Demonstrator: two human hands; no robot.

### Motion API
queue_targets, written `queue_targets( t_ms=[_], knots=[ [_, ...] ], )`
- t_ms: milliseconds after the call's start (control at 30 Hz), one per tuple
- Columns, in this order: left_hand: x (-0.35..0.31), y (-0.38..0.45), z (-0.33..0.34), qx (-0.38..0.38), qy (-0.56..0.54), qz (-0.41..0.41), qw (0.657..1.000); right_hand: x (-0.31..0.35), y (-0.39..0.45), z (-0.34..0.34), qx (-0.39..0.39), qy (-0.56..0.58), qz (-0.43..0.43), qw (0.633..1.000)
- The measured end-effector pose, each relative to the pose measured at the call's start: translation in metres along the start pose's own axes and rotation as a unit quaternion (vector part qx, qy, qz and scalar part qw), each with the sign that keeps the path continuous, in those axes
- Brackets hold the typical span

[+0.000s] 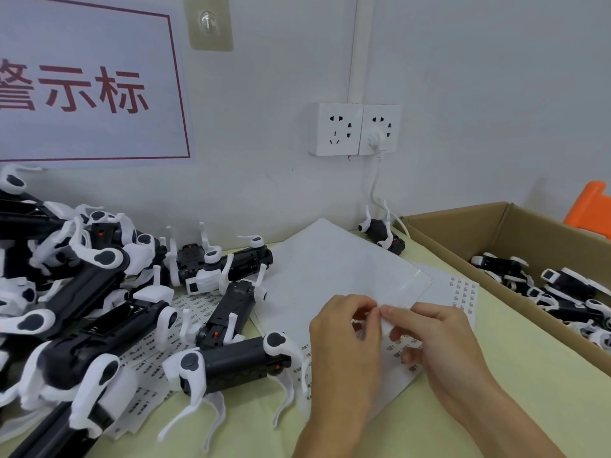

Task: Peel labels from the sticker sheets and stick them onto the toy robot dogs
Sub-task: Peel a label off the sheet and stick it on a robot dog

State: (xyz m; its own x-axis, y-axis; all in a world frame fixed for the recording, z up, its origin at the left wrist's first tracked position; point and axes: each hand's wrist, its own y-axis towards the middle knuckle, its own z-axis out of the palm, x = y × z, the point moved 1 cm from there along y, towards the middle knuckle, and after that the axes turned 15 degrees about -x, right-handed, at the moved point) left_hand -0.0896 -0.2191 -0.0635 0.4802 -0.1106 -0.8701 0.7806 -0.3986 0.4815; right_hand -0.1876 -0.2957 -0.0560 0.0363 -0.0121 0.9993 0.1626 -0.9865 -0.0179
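A white sticker sheet point(347, 276) lies on the pale green table point(515, 408), its long axis running from the near hands diagonally back toward the wall socket point(355, 128). The left hand point(344, 345) and right hand point(439, 342) meet over the near edge of this sheet, fingertips almost touching. The right hand's thumb and forefinger pinch a small white label point(386, 320) at that edge; the left hand's fingers are curled against the same spot, though whether they grip the label or only the sheet cannot be told. More sheets with rows of small dark print, too fine to read, lie under and to the right of the top sheet.

Left of the sheet, a toy robot dog point(231, 361) lies on its side just beside the left hand, black body running left to right, white legs splayed toward the viewer. Further left is a heap of robot dogs point(66, 292) at mixed angles. Right of the sheet, a cardboard box point(463, 236) holds more dogs. A wall sign point(89, 81) above the heap reads "警示标" in red.
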Motion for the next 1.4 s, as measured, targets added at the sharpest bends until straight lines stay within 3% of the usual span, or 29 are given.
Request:
queue_targets(
  t_ms=[200,700,1033,1400],
  knots=[
    [0.0000,-0.0016,0.0007,0.026,0.020,-0.004,0.999,-0.0020,0.0004,0.0013,-0.005,-0.017,-0.035,0.999],
    [-0.0031,-0.0015,-0.0021,0.010,-0.012,-0.068,0.998,-0.0021,-0.0026,0.0060,-0.004,-0.034,-0.094,0.995],
    [-0.0031,-0.0018,-0.0017,-0.020,-0.034,-0.099,0.994,-0.0004,-0.0039,0.0056,-0.021,-0.042,-0.084,0.995],
    [0.0042,0.0012,-0.0009,0.003,-0.073,-0.137,0.988,0.0001,-0.0029,0.0049,-0.004,-0.008,-0.067,0.998]
  ],
)
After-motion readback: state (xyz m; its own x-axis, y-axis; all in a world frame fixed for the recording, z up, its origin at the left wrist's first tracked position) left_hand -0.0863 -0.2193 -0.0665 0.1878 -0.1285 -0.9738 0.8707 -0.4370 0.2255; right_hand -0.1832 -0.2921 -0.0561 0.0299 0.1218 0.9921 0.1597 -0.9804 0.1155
